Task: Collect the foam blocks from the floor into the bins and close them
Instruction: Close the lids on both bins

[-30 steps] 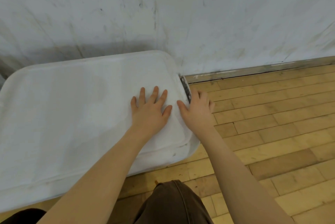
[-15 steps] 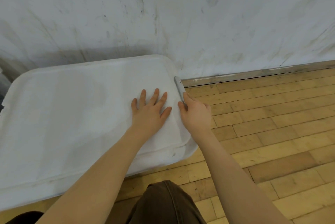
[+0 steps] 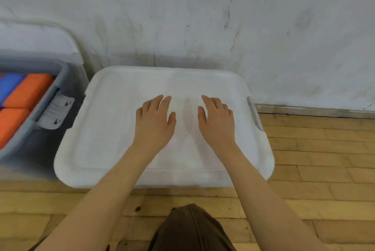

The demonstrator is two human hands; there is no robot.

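Observation:
A white lid (image 3: pixel 105 133) covers the bin in front of me, against the wall. My left hand (image 3: pixel 155 120) and my right hand (image 3: pixel 216 119) lie side by side over the lid's middle, fingers relaxed, holding nothing. A grey latch (image 3: pixel 254 113) lies flat at the lid's right edge, apart from my right hand. At the left stands a second, grey bin (image 3: pixel 50 90), uncovered, with orange foam blocks (image 3: pixel 26 92) and a blue foam block (image 3: pixel 9 86) inside. Its grey latch (image 3: pixel 55 111) hangs open on the near end.
A scuffed white wall (image 3: pixel 223 17) runs right behind both bins. Wooden floor (image 3: pixel 314 159) stretches to the right and in front. Another white lid (image 3: pixel 36 41) leans behind the grey bin. My knee in brown trousers (image 3: pixel 192 230) is at the bottom centre.
My right hand left the latch at the lid's right edge and came onto the lid beside my left hand. The view swung left, so the uncovered grey bin now shows.

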